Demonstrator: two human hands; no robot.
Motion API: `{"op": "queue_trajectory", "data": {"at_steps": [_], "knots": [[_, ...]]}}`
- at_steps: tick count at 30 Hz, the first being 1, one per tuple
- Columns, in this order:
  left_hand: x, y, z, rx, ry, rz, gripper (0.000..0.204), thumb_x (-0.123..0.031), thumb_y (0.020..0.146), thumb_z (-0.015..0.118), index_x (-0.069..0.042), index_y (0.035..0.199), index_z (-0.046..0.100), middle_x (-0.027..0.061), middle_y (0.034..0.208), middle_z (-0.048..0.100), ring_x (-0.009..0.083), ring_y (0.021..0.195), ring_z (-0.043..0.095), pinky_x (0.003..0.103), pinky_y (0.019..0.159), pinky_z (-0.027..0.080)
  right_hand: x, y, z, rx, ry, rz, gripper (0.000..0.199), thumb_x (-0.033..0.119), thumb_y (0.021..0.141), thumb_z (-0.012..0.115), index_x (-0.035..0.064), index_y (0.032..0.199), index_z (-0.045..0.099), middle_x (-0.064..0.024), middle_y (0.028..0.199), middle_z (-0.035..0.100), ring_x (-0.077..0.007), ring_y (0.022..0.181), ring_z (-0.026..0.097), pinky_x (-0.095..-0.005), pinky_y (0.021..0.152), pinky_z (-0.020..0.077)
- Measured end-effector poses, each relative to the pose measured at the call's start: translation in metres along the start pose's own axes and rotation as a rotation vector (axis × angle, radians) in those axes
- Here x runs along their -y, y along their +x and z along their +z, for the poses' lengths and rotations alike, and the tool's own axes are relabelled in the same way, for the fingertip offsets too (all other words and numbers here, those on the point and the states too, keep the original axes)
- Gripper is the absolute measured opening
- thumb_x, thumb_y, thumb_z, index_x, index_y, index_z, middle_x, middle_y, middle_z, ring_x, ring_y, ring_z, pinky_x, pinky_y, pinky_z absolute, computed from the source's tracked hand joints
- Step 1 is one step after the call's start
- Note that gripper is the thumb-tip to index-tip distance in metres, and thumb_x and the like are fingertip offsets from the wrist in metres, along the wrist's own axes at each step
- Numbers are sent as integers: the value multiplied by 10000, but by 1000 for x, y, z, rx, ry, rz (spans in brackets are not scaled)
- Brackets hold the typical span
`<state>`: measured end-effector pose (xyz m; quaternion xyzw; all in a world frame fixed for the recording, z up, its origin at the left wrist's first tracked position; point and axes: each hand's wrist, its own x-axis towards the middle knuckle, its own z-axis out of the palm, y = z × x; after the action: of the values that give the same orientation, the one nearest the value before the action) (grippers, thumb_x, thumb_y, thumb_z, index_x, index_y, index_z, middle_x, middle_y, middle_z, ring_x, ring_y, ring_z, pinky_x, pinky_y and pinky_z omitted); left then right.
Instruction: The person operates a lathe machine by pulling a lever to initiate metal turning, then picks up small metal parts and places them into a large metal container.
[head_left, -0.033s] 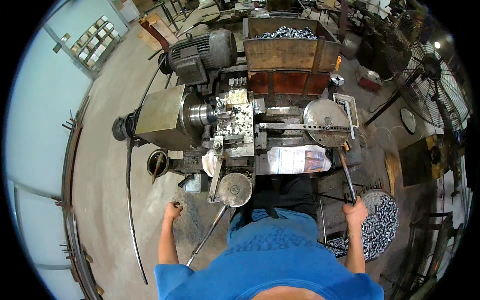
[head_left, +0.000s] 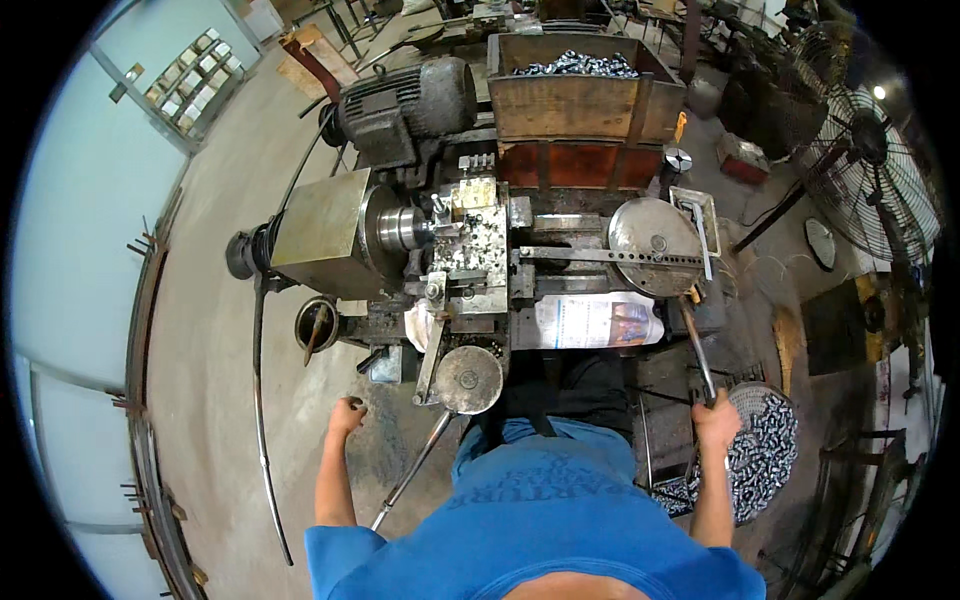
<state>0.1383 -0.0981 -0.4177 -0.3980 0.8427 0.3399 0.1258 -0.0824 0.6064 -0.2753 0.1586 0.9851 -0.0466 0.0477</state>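
Note:
My right hand [head_left: 716,424] is wrapped round the end of a metal lever [head_left: 697,345], which rises to a round steel disc [head_left: 655,245] on the right of a small lathe. Over the floor on the left, my left hand [head_left: 346,415] hangs with its fingers curled. A dark bit shows at its fingertips, too small to name. A second lever [head_left: 415,468] slants beside it from a smaller disc [head_left: 469,380], untouched by either hand. The chuck [head_left: 402,229] faces the tool slide [head_left: 478,245], which is strewn with metal chips.
Behind the lathe stands a wooden box [head_left: 565,108] of small shiny metal parts. More parts [head_left: 765,455] fill a round basket beside my right forearm. A motor [head_left: 410,108] sits at the back left, a pot [head_left: 316,325] with a brush left of the bed, a fan [head_left: 865,140] far right.
The view has shifted very slightly. Both hands keep nearly the same places, my right hand still round the lever and my left hand still curled over the floor.

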Motion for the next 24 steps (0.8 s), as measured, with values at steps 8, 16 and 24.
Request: {"op": "queue_trajectory", "data": {"at_steps": [8, 16, 24], "knots": [[-62, 50, -27, -302, 321, 231, 368, -282, 741, 630, -43, 1021, 625, 182, 876, 645, 339, 857, 613, 412, 714, 492, -38, 167, -22, -267, -287, 81, 433, 220, 656, 612, 71, 1061, 580, -151, 1064, 564, -315, 1064, 494, -487, 862, 399], [-106, 60, 5, -246, 624, 195, 401, -427, 772, 594, -38, 873, 602, 199, 863, 629, 332, 791, 618, 434, 690, 492, 12, 117, -10, -604, -49, -269, 559, 237, 575, 632, 66, 1102, 566, -154, 1123, 541, -328, 1077, 465, -465, 966, 314], [-46, 86, 41, -255, 700, 211, 396, -425, 769, 564, -45, 880, 583, 174, 868, 643, 358, 797, 625, 449, 680, 497, 51, 89, -25, -513, 259, -503, 359, 164, 562, 588, 12, 885, 627, -159, 978, 590, -349, 969, 507, -426, 862, 397]]}}
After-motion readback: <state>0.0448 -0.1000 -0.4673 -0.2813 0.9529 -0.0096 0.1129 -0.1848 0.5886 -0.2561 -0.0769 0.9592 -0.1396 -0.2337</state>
